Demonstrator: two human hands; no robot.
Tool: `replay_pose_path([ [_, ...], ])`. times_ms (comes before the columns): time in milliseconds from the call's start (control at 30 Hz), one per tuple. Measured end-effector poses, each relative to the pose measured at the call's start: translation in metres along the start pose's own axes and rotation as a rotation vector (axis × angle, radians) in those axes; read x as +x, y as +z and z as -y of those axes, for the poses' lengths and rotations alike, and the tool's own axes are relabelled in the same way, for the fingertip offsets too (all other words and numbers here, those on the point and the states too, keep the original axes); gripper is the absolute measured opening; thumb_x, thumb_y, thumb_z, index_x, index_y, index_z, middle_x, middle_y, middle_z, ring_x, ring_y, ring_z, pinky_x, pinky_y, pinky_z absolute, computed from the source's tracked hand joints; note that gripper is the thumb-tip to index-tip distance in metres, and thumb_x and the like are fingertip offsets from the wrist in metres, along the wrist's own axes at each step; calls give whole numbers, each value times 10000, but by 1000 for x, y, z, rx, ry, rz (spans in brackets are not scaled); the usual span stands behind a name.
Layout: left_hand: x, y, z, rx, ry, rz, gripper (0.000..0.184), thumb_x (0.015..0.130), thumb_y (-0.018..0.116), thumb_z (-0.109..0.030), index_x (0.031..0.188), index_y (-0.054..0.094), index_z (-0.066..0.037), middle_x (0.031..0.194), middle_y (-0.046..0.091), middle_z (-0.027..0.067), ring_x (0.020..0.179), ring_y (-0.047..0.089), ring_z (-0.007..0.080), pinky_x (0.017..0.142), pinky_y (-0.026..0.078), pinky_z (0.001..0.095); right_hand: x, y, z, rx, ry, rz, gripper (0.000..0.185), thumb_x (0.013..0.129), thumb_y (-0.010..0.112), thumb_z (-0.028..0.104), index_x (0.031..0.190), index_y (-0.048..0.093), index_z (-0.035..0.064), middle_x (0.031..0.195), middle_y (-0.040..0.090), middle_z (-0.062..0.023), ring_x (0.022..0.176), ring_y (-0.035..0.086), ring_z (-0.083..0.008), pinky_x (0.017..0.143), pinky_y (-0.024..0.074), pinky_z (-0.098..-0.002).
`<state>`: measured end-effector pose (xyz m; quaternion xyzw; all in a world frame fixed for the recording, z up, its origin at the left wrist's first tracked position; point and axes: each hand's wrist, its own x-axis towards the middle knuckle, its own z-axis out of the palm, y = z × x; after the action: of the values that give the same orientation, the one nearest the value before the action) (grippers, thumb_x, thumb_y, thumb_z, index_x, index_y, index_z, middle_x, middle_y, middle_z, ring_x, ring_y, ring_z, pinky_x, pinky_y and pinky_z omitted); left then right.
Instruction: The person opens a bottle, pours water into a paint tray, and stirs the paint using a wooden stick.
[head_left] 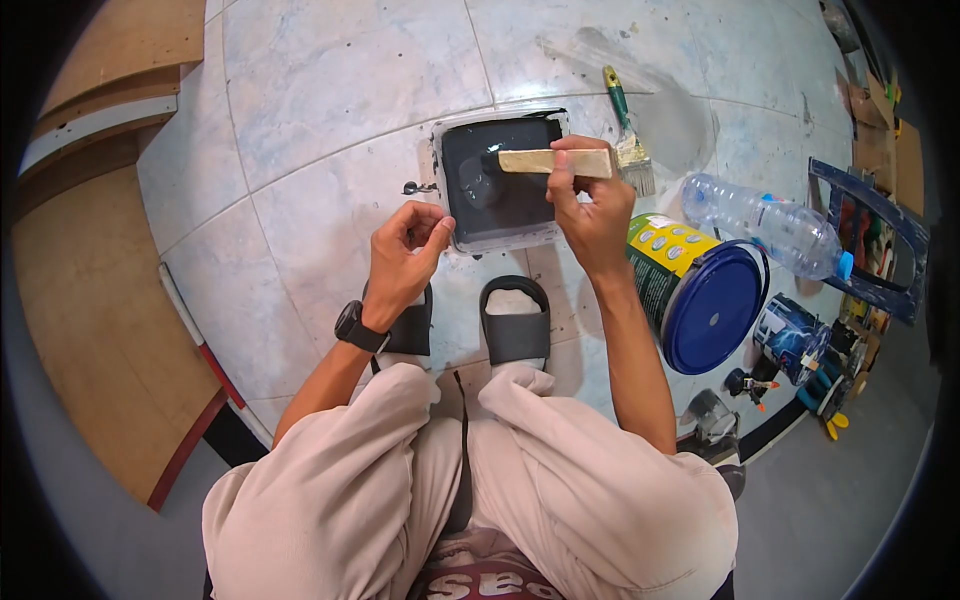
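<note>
A square tub [438, 185] of dark grey paint stands on the tiled floor in front of my feet. My right hand [592, 205] grips a flat wooden stick [535, 161], whose dark, coated left end is over the paint. At the tub's lower left corner is my left hand [408, 250], its fingers curled and the thumb and fingertips close to the rim. Whether anything small is between those fingers cannot be made out. A green-handled brush [622, 115] with pale, paint-caked bristles lies just right of the tub, beyond my right hand.
To the right are a yellow-green bucket with a blue lid [712, 310], a clear plastic bottle [765, 225], a blue can [790, 332] and a dark blue frame [885, 230]. Wooden boards [95, 320] stand at the left. My sandals [515, 335] are below the tub.
</note>
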<state>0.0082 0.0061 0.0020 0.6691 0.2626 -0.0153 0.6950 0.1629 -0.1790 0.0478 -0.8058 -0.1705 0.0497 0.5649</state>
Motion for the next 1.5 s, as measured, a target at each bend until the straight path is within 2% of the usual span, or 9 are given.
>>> replay_pose_path([
  [200,1,2,1,-45,14,0,93,1014,693,-71,1055,658,4,884,676,-1,753,639,62,702,509,213,-31,-18,2,-190,-121,210,95,1036,607,96,1050,615,2,837,671,-77,563,619,-168,539,489,-331],
  [333,2,2,-1,-41,14,0,87,1013,692,-66,1052,659,4,880,674,1,752,640,62,696,506,214,-31,-30,1,-179,-5,-28,92,1048,596,84,1053,639,3,860,676,-83,592,636,-151,553,499,-314],
  [567,0,3,-3,-48,17,3,75,1012,693,-62,1029,656,1,867,675,8,740,637,62,681,500,214,-37,-11,4,-126,-12,202,98,1049,594,85,1018,607,-7,891,680,-64,586,638,-178,558,499,-325],
  [700,1,4,0,-56,25,-13,72,1013,692,-61,1016,651,-2,862,675,10,733,639,64,679,501,214,-31,-27,-4,-221,-69,-48,110,1047,599,91,1026,624,-14,911,689,-86,589,640,-184,552,496,-330],
  [833,0,4,-1,-33,36,-5,70,1014,690,-60,1010,649,-3,862,675,10,733,640,65,676,500,214,-23,-10,-4,-13,-28,47,113,1040,616,102,1049,628,-10,880,682,-81,592,642,-176,540,486,-326],
  [967,1,3,-4,-24,17,1,76,1017,688,-67,1002,646,-4,860,672,8,734,640,63,673,494,214,-37,-15,9,-209,-101,154,82,1040,599,87,1027,617,9,838,669,-78,585,646,-198,545,489,-346],
  [1133,0,3,-3,-20,34,-8,79,1021,684,-73,1002,650,-5,862,674,8,742,644,65,675,495,213,-25,-34,-4,-280,-102,-77,96,1044,590,82,1016,616,-6,849,678,-90,573,648,-203,531,495,-351],
  [1367,0,3,-3,-8,20,7,74,1025,678,-71,1006,647,-7,876,677,11,749,649,69,683,500,214,-35,-13,4,-204,-98,145,73,1036,597,76,1029,601,3,865,678,-84,560,651,-227,527,496,-350],
  [1500,0,2,-1,55,38,2,72,1029,672,-69,1014,646,-4,874,674,10,749,649,71,687,502,215,-25,-35,-4,-329,-122,-47,60,1032,593,65,1008,603,10,854,683,-84,541,641,-250,514,488,-355],
])
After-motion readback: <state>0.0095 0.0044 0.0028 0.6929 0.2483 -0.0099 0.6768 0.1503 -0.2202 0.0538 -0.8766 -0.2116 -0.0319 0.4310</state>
